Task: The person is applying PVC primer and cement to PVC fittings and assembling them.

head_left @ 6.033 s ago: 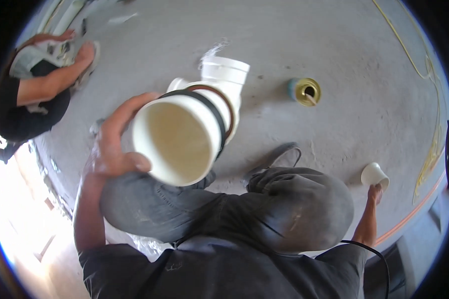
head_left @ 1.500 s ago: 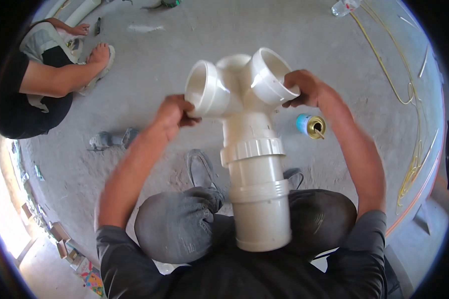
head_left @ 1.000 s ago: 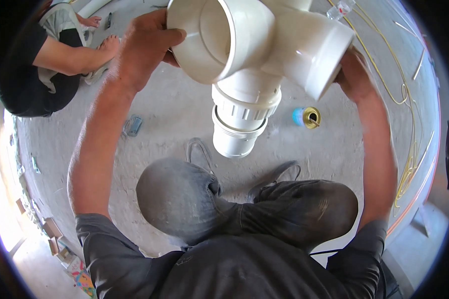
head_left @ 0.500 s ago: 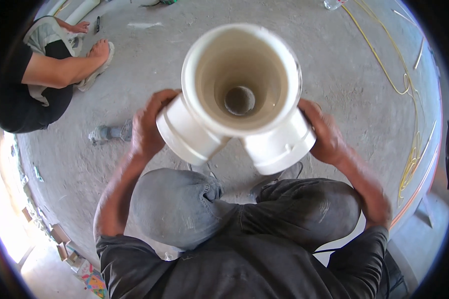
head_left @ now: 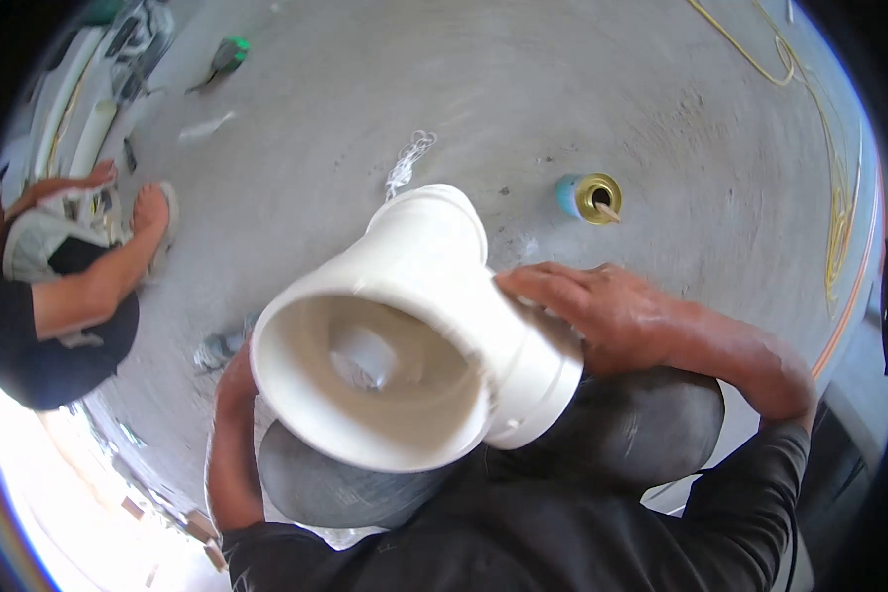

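A large white plastic Y-shaped pipe fitting [head_left: 434,257] is held up before me, tilted, with its wide mouth toward me at the lower left. My right hand [head_left: 602,306] grips the branch on the right side, thumb hidden and fingers resting over its top. At the left rim is my left hand [head_left: 240,367], supporting the fitting from that side; its fingers are hidden behind the wide end. Beyond the fitting, an open tin [head_left: 589,197] with a gold top and blue side stands on the floor, a stick-like handle poking out of its opening.
A bundle of white string [head_left: 409,163] lies past the fitting. At the left another person [head_left: 79,286] sits on the floor. A green and black tool [head_left: 225,61], white pipes [head_left: 92,138] and a yellow hose [head_left: 839,227] lie farther out on the grey concrete floor.
The fitting has turned and tipped: its wide mouth swung from the far side toward me and the lower left. My right hand moved onto the branch's top. The tin and string came into view.
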